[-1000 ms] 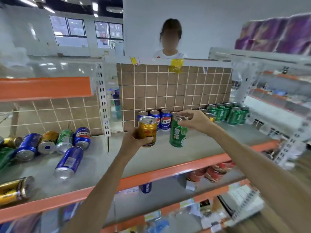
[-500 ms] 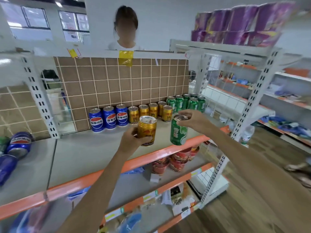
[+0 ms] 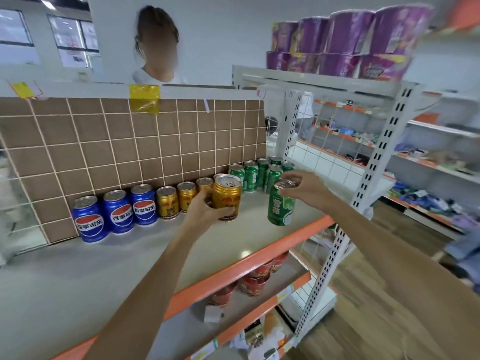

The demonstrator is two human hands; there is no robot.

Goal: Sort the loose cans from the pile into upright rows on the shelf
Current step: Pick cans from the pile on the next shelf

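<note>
Left hand grasps upright gold can – gold row at 10 o'clock; right hand pinches green can – green row at 11.

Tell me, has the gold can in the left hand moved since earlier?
Yes. The gold can has moved toward the row of gold cans at the tiled back panel.

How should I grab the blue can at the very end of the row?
Wrap your fingers round the middle of the end blue can, reaching from the front. It stands upright, the tiled board is behind it, and another blue can crowds one side.
</note>
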